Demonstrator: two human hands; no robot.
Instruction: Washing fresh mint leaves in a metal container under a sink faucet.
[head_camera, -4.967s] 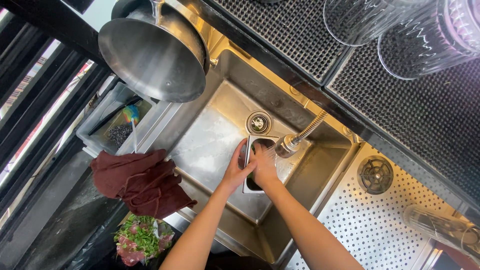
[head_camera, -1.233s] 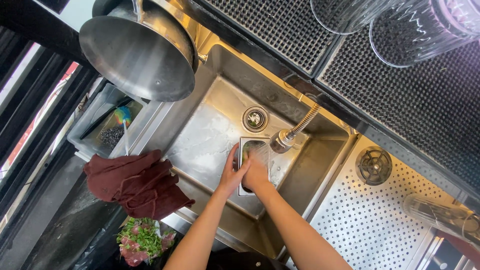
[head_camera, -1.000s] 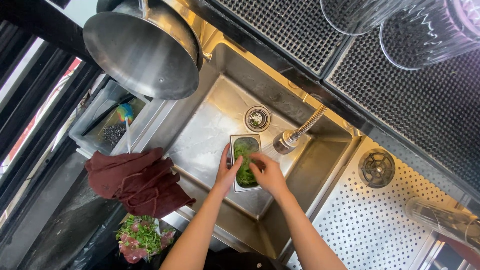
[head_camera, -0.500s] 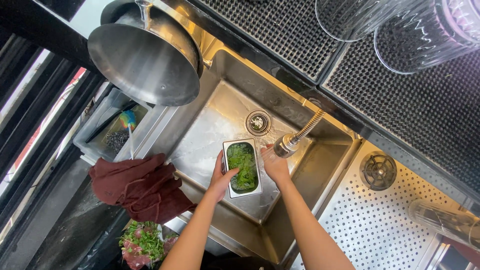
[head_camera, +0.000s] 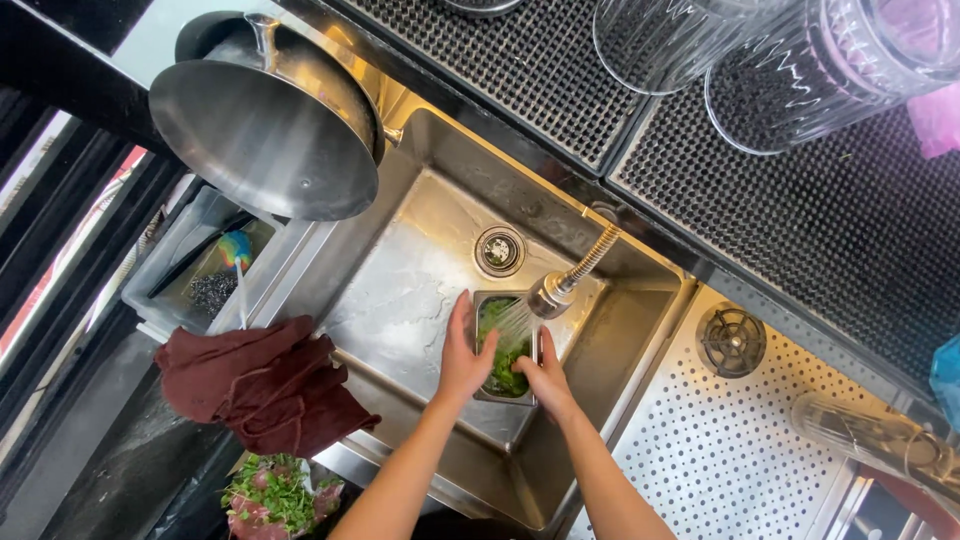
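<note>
While the sprayer tap (head_camera: 553, 293) runs, we see in the head view the left hand (head_camera: 463, 352) & right hand (head_camera: 545, 376) clamped on opposite sides of a small rectangular steel pan of green herbs (head_camera: 503, 350), w/ the pan sitting in the steel sink (head_camera: 410, 280) under the spray, prob. so water hits the greens. No labels or signs legible; a crumpled maroon cloth (head_camera: 255, 380) lies on the sink's left edge.

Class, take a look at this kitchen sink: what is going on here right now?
A person holds a small metal container of green leaves in a steel sink, the left hand and right hand on either side of it. A spray tap runs water onto the greens. A dark red cloth lies on the sink's edge.
</note>
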